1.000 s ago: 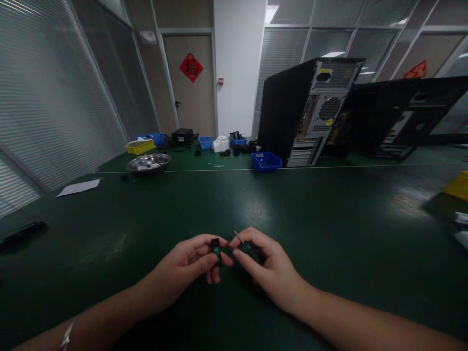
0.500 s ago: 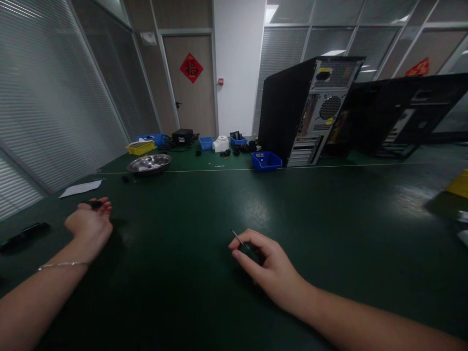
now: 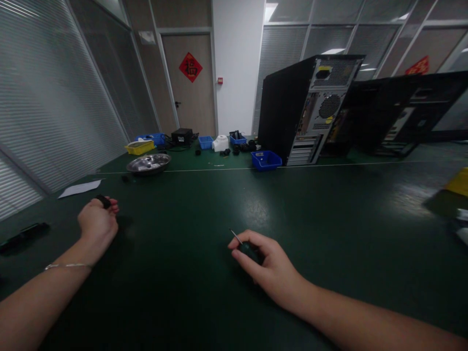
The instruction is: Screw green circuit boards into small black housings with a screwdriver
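Note:
My right hand [image 3: 268,263] is closed around the dark green handle of a screwdriver [image 3: 248,251], whose thin metal shaft points up and to the left. It is at the middle of the green table [image 3: 183,273]. Farther left, my left hand [image 3: 98,218] has its fingers curled around a small black part [image 3: 104,201]; what kind of part it is I cannot make out. A long black object [image 3: 24,237] lies on the table left of that hand. Just beyond the hand is a white sheet of paper [image 3: 79,188].
A shiny metal dish [image 3: 149,165] stands at the back left, near a yellow tray [image 3: 140,147]. Blue bins, one of them a dark blue bin [image 3: 266,161], and small black parts line the back. A black computer tower [image 3: 285,107] stands at back right. A yellow object [image 3: 458,183] shows at the right edge.
My left hand has moved a little to the right and turned, with the black part now standing out more above its fingers. My right hand and the screwdriver stay in place.

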The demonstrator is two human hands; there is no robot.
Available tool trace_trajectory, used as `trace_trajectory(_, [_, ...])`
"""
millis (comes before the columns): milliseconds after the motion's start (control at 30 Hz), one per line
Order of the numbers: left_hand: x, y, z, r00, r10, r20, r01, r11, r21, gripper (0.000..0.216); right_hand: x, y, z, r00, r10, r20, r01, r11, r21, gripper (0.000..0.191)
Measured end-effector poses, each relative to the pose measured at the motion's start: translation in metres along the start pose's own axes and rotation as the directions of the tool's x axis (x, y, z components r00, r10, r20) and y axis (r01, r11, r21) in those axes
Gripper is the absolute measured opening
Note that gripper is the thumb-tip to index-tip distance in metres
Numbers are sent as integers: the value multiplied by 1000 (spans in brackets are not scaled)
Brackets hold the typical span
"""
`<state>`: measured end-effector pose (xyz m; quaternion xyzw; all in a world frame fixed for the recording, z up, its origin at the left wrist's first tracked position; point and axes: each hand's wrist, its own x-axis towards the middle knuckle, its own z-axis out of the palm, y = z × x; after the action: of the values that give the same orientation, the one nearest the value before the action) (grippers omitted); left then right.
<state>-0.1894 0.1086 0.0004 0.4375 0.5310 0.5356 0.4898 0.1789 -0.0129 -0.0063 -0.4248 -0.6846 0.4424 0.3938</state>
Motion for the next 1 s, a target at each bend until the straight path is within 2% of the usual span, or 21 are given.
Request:
trace_trajectory(100, [-9, -2, 27, 979, 81, -186, -102, 989, -108, 24, 1, 2, -1, 1000, 6, 6, -6, 1000, -6, 12])
trace_trajectory(167, [-21, -3, 53, 981, 71, -180, -99, 983, -153, 26, 2, 2, -1, 1000, 21, 6, -21, 1000, -5, 13])
trace_trajectory(233, [-39, -2, 81, 1000, -1, -25, -4, 986, -168, 25, 3, 2, -1, 1000, 23, 12, -23, 1000, 7, 15])
trace_trajectory(300, [-61, -2, 105, 986, -91, 141, 111, 984, -141, 22, 4, 0, -1, 1000, -2, 26, 1, 999, 35, 17])
trace_trajectory(400, [-87, -5, 126, 928, -172, 332, 211, 974, -87, 25, 3, -3, 0, 999, -23, 28, 21, 998, 56, 26])
trace_trajectory(467, [-97, -8, 129, 870, -182, 459, 205, 979, 1, 30, 2, -3, 0, 1000, -16, 21, 15, 998, 55, 32])
trace_trajectory(567, [-106, -12, 126, 798, -160, 581, 61, 981, 187, 37, 2, -1, -1, 998, -57, 27, 56, 998, 39, 36])
trace_trajectory(733, [-114, -10, 125, 794, -55, 606, -193, 922, 337, 28, 2, 1, -3, 983, -160, 91, 166, 984, -63, 40])
trace_trajectory(867, [-117, -3, 128, 767, 18, 641, -365, 835, 413, 23, 3, 0, -3, 975, -190, 119, 197, 979, -50, 42])
trace_trajectory(1000, [-116, 2, 129, 736, 54, 675, -467, 762, 448, 22, 3, -1, -2, 974, -192, 123, 199, 979, -48, 43])
